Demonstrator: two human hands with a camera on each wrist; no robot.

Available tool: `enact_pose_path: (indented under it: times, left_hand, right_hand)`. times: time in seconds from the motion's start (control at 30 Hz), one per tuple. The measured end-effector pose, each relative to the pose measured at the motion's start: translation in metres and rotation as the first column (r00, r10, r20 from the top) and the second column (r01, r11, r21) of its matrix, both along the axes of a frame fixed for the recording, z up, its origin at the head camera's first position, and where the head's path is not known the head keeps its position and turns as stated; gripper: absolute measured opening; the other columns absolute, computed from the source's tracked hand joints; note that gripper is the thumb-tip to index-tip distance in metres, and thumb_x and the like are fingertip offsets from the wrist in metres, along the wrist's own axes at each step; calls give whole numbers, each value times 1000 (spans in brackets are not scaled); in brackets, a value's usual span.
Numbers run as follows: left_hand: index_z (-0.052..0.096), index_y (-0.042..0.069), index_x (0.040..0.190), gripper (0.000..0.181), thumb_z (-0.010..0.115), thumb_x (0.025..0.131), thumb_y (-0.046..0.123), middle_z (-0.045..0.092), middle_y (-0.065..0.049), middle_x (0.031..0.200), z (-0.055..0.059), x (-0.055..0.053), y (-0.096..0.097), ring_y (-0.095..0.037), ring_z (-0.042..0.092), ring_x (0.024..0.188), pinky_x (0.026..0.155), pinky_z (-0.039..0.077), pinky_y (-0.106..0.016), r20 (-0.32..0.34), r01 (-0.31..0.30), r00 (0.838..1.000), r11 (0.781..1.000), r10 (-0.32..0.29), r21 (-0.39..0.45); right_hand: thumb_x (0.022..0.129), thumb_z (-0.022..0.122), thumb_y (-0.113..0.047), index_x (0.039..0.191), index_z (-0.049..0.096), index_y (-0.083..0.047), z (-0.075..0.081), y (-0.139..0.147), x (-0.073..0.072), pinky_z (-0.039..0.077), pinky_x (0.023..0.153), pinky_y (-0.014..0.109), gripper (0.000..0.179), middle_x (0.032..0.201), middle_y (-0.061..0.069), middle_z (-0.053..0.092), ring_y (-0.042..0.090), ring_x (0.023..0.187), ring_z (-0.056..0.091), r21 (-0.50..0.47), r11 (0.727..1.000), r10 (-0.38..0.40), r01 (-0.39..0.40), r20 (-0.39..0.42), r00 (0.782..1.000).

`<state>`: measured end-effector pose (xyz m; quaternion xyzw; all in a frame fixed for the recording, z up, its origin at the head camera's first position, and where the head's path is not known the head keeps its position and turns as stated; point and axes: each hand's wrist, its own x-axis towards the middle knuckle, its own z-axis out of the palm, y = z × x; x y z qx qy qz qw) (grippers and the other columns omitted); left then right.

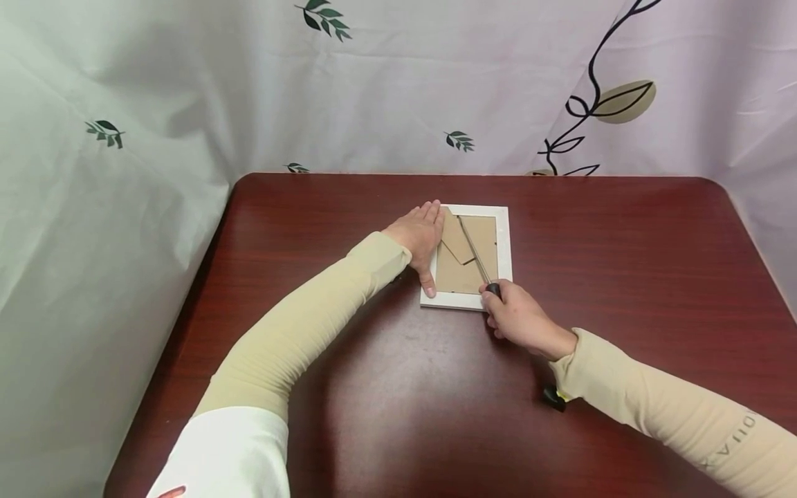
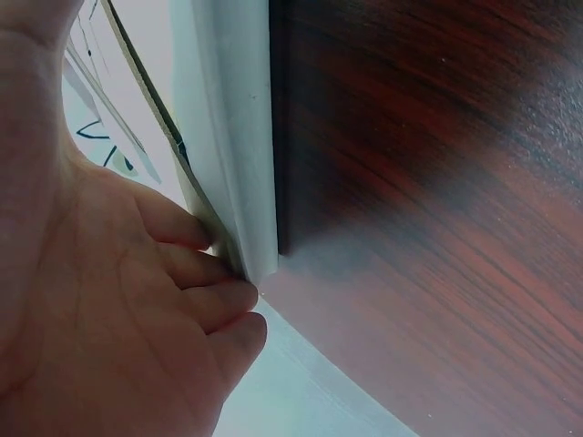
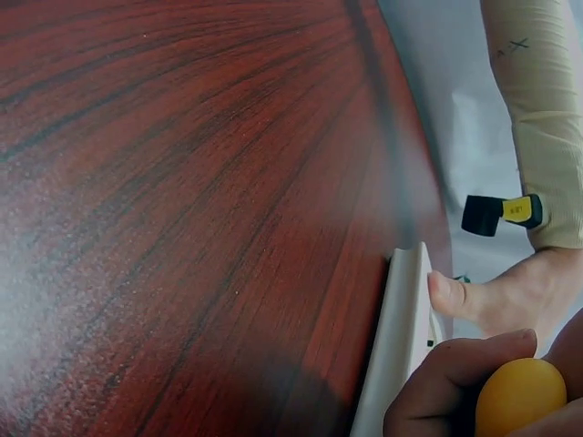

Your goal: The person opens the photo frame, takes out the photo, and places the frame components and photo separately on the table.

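Observation:
A white picture frame (image 1: 505,242) lies back side up on the table, with its brown backing board (image 1: 457,280) and an easel-stand flap (image 1: 456,235) showing. My left hand (image 1: 420,235) rests along the frame's left side, fingers straight toward the far corner and thumb on the near left part. In the left wrist view, its fingertips touch the white edge (image 2: 239,137). My right hand (image 1: 523,319) grips a screwdriver (image 1: 476,250) at the near right corner. The slim shaft slants over the backing, tip near the far inner edge. The yellow handle end (image 3: 521,399) shows in the right wrist view.
The dark red wooden table (image 1: 623,263) extends around the frame. A pale curtain (image 1: 398,83) with leaf prints hangs behind it and at the sides. Small black wrist cameras, one visible under the right sleeve (image 1: 553,398), sit on the wrists.

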<state>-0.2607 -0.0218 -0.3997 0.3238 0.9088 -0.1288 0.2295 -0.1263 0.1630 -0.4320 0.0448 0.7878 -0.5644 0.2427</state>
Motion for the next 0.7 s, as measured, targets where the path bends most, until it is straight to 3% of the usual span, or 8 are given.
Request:
enact_pose_path:
  times: [0.7]
  left_hand:
    - [-2, -7, 157, 163, 85, 48, 77, -6, -27, 165, 0, 0, 0, -35, 0, 154, 124, 5, -38, -6, 0, 1000, 1000, 0, -5]
  right_hand:
    - [104, 37, -6, 125, 40, 9, 2, -2, 2, 39, 45, 23, 27, 69, 5, 44, 10, 53, 40, -28, 1000, 0, 0, -2, 1000]
